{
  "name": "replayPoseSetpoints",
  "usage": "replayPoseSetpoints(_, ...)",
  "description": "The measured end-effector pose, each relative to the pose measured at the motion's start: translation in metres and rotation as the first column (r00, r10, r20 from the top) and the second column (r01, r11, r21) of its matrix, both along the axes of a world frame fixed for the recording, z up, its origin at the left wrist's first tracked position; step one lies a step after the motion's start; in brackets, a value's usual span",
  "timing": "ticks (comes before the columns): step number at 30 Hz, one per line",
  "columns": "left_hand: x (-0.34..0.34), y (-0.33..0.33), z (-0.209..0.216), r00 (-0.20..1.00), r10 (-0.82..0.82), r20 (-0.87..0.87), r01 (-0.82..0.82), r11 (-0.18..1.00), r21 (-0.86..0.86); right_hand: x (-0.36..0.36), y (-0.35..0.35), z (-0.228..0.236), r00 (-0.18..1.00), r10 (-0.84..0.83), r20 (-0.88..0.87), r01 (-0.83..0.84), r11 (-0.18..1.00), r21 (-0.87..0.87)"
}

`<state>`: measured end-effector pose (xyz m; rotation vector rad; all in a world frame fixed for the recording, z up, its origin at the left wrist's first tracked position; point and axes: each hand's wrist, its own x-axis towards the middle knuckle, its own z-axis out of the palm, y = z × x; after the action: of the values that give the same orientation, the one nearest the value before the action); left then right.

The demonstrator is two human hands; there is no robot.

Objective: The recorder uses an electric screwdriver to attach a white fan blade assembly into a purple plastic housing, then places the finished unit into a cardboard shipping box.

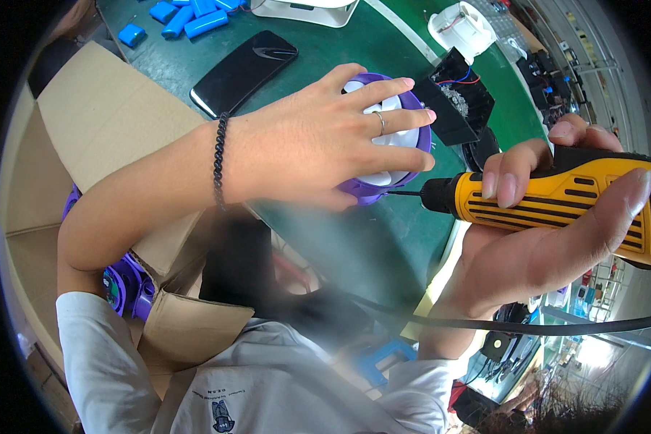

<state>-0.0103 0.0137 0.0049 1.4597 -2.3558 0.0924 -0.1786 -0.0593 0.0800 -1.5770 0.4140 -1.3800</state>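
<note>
A round purple housing with a white inside (365, 192) is on the green table, under my left hand (325, 137). My left fingers curl over its top and far side and grip it; a ring and a dark bracelet show on that hand and wrist. My right hand (542, 217) is wrapped round a yellow and black electric screwdriver (557, 202), held almost level. Its thin bit points left and meets the near right edge of the purple housing. The exact spot where the tip touches is too small to make out.
A black phone-like slab (244, 72) and several blue battery packs (188, 18) lie on the green table (340, 43). Beyond the housing are a black box with wires (456, 101) and a white round part (461, 30). An open cardboard box (116, 108) with purple parts stands at left; a black cable (542, 329) crosses at right.
</note>
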Motion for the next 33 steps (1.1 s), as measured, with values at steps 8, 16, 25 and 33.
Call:
replayPoseSetpoints(8,0.000,-0.001,-0.002,1.000,0.001,-0.008,-0.001,1.000,-0.014,-0.004,-0.001,0.004,1.000,-0.015,-0.016,0.015,1.000,-0.011)
replayPoseSetpoints(16,-0.001,-0.001,-0.002,1.000,0.003,-0.006,-0.003,1.000,-0.012,-0.007,-0.006,0.005,0.994,-0.098,-0.043,0.095,0.994,-0.062)
replayPoseSetpoints(25,0.001,-0.001,0.005,1.000,0.011,0.022,-0.011,1.000,0.004,-0.010,-0.024,0.001,0.974,-0.223,-0.027,0.210,0.947,-0.244)
replayPoseSetpoints(33,-0.004,0.006,0.006,0.997,0.075,0.000,-0.075,0.997,-0.030,-0.013,-0.026,0.006,0.969,-0.232,0.084,0.246,0.941,-0.233)
